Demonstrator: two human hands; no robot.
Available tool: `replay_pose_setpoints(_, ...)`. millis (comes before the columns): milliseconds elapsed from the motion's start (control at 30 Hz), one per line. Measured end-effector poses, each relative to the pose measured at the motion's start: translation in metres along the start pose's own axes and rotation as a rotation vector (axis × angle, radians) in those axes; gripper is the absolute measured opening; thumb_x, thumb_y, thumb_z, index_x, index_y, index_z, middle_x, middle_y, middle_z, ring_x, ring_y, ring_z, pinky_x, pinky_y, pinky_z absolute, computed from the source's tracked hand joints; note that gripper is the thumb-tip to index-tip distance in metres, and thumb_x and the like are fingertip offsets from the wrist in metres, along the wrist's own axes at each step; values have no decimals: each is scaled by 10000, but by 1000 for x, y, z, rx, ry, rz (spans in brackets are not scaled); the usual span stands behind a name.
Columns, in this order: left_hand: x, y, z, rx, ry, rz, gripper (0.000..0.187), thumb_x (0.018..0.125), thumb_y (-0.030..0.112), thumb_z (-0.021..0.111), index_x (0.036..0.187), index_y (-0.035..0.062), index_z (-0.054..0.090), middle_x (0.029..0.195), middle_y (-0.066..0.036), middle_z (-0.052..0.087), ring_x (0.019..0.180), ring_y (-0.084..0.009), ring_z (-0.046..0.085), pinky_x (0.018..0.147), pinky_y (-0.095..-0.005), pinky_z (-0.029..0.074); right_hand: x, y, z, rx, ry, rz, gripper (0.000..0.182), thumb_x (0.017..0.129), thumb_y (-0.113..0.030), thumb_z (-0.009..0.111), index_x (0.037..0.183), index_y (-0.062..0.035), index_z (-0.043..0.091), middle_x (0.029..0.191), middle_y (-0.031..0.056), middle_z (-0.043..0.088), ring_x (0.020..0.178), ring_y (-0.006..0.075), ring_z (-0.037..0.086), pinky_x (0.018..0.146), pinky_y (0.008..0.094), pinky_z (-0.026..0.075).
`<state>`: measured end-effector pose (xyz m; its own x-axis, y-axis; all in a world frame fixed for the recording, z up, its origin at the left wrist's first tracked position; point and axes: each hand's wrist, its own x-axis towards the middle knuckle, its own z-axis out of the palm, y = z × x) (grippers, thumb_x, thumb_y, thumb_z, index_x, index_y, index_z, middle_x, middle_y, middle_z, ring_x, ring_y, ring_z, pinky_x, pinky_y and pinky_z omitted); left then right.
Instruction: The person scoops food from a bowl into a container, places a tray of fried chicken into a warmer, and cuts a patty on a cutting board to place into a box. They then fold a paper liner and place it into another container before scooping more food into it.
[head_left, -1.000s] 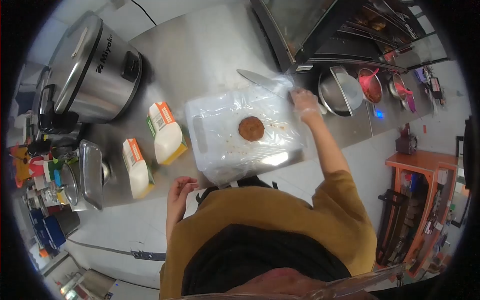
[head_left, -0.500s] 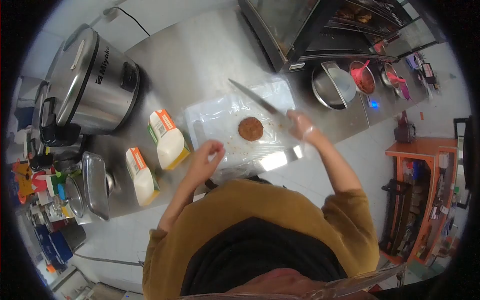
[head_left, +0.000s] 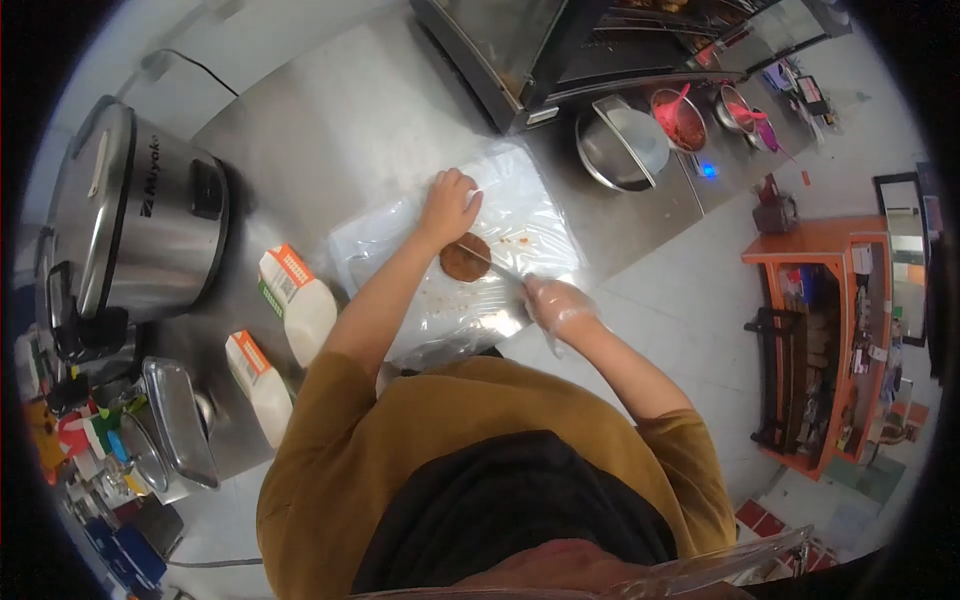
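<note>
A round brown patty (head_left: 465,258) lies on clear plastic sheeting (head_left: 380,225) with crumbs scattered around it. Gloved in thin plastic, my right hand (head_left: 557,304) is closed on the handle of a knife (head_left: 505,269), whose blade points up and left across the patty. My left hand (head_left: 451,208) is just beyond the patty, over the sheet, with its fingers curled; whether it pinches anything is hidden. Two paper food boxes (head_left: 300,305) (head_left: 262,385) stand left of the sheet, partly behind my left arm.
A large steel cooker (head_left: 155,215) stands at the left, with a metal tray (head_left: 180,420) below it. At the back is a glass-doored cabinet (head_left: 500,50). Steel bowls (head_left: 615,150) sit to its right. An orange shelf (head_left: 815,245) stands beyond the counter.
My left hand has moved up and across to beyond the patty. My right hand has come down and left, bringing the knife blade onto the patty. The view has shifted.
</note>
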<state>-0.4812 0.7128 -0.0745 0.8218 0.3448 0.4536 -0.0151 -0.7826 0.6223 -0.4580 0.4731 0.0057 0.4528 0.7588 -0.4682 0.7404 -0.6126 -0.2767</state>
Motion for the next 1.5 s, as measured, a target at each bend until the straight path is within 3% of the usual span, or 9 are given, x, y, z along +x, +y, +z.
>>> replay_pose_setpoints(233,-3,-3,-2,19,1,-87,167,727,119,623,861,40,562,900,-116,513,861,-307,481,753,-410,402,-1,-1,-9,-2,-54,-18,212,894,-222,432,905,-16,482,741,233,597,722,400,590,646,490,458)
replay_pose_setpoints(333,-8,-5,-1,18,20,-123,179,730,110,621,876,28,560,914,-130,516,891,-312,477,783,-405,397,3,-13,-20,-66,-217,23,237,903,-157,350,1013,1,489,866,217,625,843,369,609,733,448,478)
replay_pose_setpoints(533,-10,-6,-10,57,22,-85,232,726,109,621,928,33,535,963,-141,493,928,-314,456,811,-411,381,29,-3,24,8,-264,85,238,899,-158,360,1006,10,491,875,223,622,868,366,608,749,448,476)
replay_pose_setpoints(733,-6,-7,-14,96,127,-115,263,722,129,616,950,38,520,979,-128,481,930,-310,444,810,-410,366,28,-6,-4,27,-175,-26,249,892,-186,388,994,6,508,884,229,618,891,358,604,768,437,473)
replay_pose_setpoints(900,10,6,-3,-23,154,-83,260,721,124,612,949,40,518,976,-128,478,934,-310,441,813,-405,363,-2,-16,-61,-76,-184,43,219,877,-151,415,1018,-12,511,918,208,622,868,348,614,727,422,490)
replay_pose_setpoints(1167,3,-9,9,68,-11,-50,263,741,128,606,972,44,513,997,-127,472,946,-311,435,824,-428,349,37,15,13,7,-148,25,238,893,-191,411,1043,-38,513,917,206,622,875,353,609,760,431,476)
replay_pose_setpoints(1300,11,-21,2,0,118,-123,258,776,134,592,1010,57,513,1029,-121,470,972,-305,429,844,-435,333,38,3,-12,-22,-163,34,255,900,-207,404,1047,-42,531,939,204,621,889,354,606,770,432,471)
replay_pose_setpoints(1367,13,-17,-5,-29,167,-181,252,792,133,581,1023,62,512,1042,-118,470,983,-303,425,851,-433,327,20,-11,-39,0,-77,18,260,912,-254,409,972,-38,542,847,208,615,810,365,600,713,447,461)
replay_pose_setpoints(1500,-11,5,-11,-9,116,-218,251,793,129,577,1023,56,508,1046,-120,469,987,-303,423,851,-435,325,-11,-26,-46,-39,-148,5,262,916,-267,414,946,-40,540,805,203,614,774,364,600,687,448,459)
